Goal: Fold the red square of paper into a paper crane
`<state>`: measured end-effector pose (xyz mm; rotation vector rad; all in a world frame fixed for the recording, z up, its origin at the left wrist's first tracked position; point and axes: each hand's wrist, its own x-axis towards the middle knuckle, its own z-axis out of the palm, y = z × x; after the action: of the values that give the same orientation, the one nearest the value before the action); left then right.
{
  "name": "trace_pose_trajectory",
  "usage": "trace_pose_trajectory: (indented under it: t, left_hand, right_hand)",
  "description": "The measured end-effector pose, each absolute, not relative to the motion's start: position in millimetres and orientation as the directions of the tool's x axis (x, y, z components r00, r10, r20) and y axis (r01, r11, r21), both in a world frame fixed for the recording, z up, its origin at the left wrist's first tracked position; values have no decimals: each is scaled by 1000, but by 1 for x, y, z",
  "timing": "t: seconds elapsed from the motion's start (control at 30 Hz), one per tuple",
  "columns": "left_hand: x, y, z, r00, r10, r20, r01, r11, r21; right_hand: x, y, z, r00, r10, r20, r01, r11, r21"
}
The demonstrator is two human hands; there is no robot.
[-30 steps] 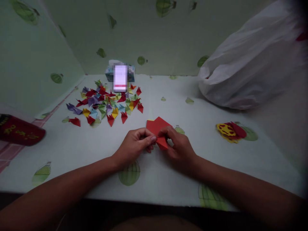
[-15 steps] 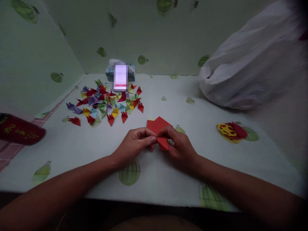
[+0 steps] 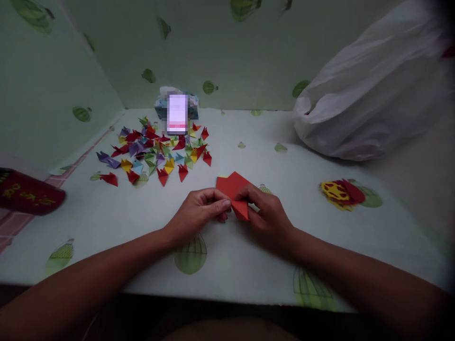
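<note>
A home craft corner: a table [image 3: 106,218] covered in leaf-print plastic sheeting, walled by the same sheeting, held a heap of folded paper pieces [image 3: 156,154] and a white plastic bag [image 3: 373,94].

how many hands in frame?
2. The left hand and the right hand meet at table centre, both pinching the folded red paper piece. No other person's hands show.

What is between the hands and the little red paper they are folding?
Nothing visible. The left hand and right hand both pinch the red folded paper directly, just in front of the small stack of red sheets.
</note>
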<state>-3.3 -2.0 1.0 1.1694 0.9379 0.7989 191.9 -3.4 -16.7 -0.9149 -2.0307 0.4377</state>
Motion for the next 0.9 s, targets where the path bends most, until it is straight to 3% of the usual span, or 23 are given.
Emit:
trace_pose_trajectory:
  t: [0.37,0.53,0.67,0.9]
  left_hand:
    - [-5,-1,2,413,892,-186,10,199,980]
    - [-5,1,1,386,904,-183,-9,202,979]
    - [-7,4,1,322,933,-163,-7,174,985]
    - [-9,7,-1,401,907,-130,5,140,990]
  right_hand:
    - [191,-3,-17,-402,828,390,339,530,-777]
    - [189,-2,-15,-385,909,159,148,231,-962]
    - [190,2,-15,-389,918,69,-59,50,-997]
    - [192,1,-14,-366,917,161,27,183,-983]
